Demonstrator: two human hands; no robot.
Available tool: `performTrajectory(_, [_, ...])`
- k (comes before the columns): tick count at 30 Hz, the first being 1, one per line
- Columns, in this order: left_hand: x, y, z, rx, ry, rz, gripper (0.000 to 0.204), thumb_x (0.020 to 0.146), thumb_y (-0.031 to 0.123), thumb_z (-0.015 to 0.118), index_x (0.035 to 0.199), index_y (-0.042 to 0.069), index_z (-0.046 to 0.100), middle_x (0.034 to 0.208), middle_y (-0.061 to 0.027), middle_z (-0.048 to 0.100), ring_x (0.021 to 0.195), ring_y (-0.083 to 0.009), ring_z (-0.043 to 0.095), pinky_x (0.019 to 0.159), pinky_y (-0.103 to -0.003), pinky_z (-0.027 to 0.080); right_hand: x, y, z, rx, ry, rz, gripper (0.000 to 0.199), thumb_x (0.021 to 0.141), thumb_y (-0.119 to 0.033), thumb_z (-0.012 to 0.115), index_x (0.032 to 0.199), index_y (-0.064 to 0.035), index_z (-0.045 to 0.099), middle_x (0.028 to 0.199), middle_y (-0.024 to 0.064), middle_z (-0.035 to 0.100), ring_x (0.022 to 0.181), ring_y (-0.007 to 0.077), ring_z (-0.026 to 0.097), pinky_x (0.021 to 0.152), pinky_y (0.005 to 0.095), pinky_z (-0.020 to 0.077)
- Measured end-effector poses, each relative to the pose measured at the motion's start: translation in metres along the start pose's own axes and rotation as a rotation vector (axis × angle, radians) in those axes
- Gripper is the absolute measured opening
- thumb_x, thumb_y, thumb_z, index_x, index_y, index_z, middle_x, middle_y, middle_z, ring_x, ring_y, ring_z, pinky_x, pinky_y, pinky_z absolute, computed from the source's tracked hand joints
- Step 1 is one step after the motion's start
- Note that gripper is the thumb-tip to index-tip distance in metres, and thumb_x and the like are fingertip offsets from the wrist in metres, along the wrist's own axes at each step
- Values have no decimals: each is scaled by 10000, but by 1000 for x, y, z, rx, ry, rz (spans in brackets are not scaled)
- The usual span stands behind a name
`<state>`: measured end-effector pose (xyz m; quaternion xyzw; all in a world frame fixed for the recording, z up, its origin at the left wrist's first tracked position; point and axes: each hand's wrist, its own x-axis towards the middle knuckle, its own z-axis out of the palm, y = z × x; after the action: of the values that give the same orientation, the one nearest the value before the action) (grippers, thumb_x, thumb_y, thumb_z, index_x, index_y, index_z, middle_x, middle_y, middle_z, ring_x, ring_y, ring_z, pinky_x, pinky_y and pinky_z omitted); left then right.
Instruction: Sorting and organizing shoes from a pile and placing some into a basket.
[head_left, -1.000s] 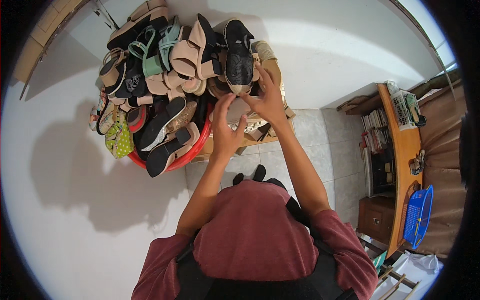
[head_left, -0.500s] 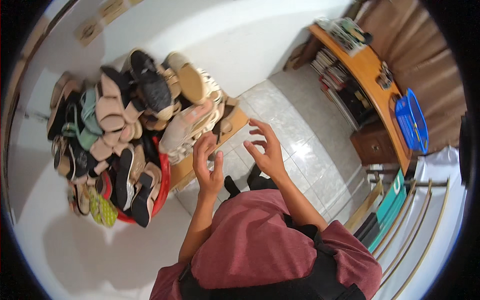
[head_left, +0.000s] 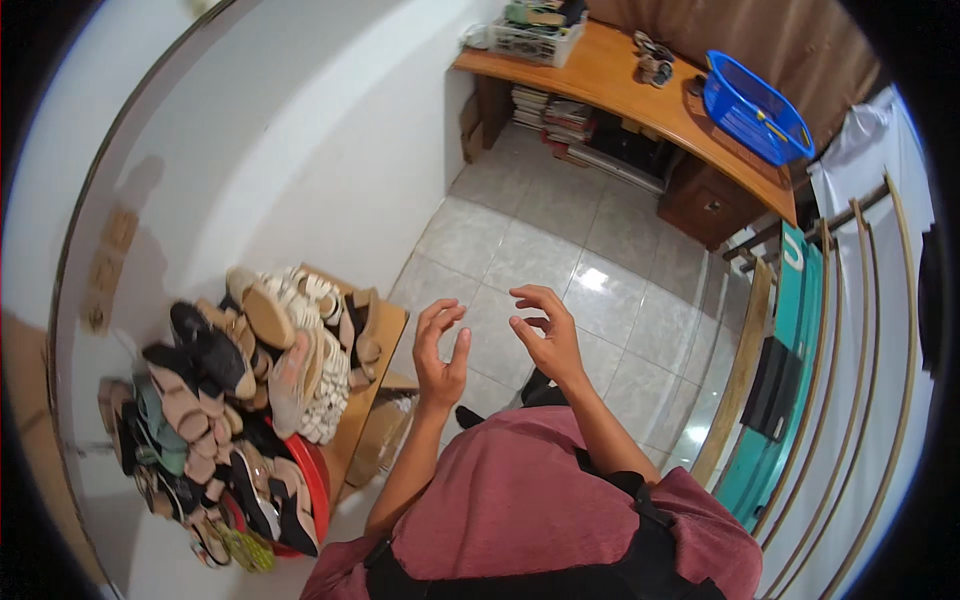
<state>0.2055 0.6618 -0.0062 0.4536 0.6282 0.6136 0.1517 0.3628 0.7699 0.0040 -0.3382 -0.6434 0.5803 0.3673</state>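
Note:
Both my hands hang in the air over the tiled floor, apart from each other. My left hand (head_left: 440,360) holds nothing; its fingers curve away from the thumb. Across from it, my right hand (head_left: 547,335) is likewise empty, with fingers bent and thumb apart. Nearest to my left hand is a heap of sandals and shoes at the lower left. In it are a black shoe (head_left: 212,350), a beige sandal (head_left: 267,316) and white strappy sandals (head_left: 325,385). Part of the heap fills a red basin (head_left: 312,480), mostly hidden under the footwear.
The heap partly rests on a wooden table (head_left: 372,408) by the white wall. A wooden desk (head_left: 600,62) at the back bears a blue basket (head_left: 757,108), a white crate (head_left: 535,42) and sandals (head_left: 653,62). Along the right runs a rack of wooden rails (head_left: 820,380) beside a teal board (head_left: 795,290).
My view has turned to the right, so the shoe heap sits lower in the picture and the desk shows more fully. My hands remain raised and empty.

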Motion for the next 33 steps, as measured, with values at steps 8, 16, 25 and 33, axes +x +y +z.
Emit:
performTrajectory(8, [61,-5,138,-239,-250,-149,249,1003,73,607,1241,5,640,1312,-124,595,1045,-205,682,935,-338,556,35,12,-126,-83,182,13,327,880,-27,715,1203,-78,704,1283,67,612,1070,176,648,857,318,566])
performTrajectory(16, [93,-7,232,-325,-441,-214,286,995,47,596,1277,2,607,1320,-107,580,1038,-190,663,936,-333,531,58,24,-205,-87,363,42,311,884,-12,709,1187,-79,710,1273,58,614,1062,158,646,839,295,554])
performTrajectory(25, [160,-29,294,-422,-490,-274,256,994,56,610,1241,-7,627,1295,-106,588,1019,-185,664,934,-333,522,121,45,-235,-84,432,104,284,882,-15,709,1158,-80,717,1241,54,628,1031,157,645,828,297,555])
performTrajectory(33, [269,-72,343,-417,-507,-214,217,994,76,621,1195,6,658,1274,-98,603,1011,-185,688,878,-302,552,237,52,-260,-102,436,98,260,883,-30,715,1137,-84,731,1219,56,641,1012,154,646,819,296,552])
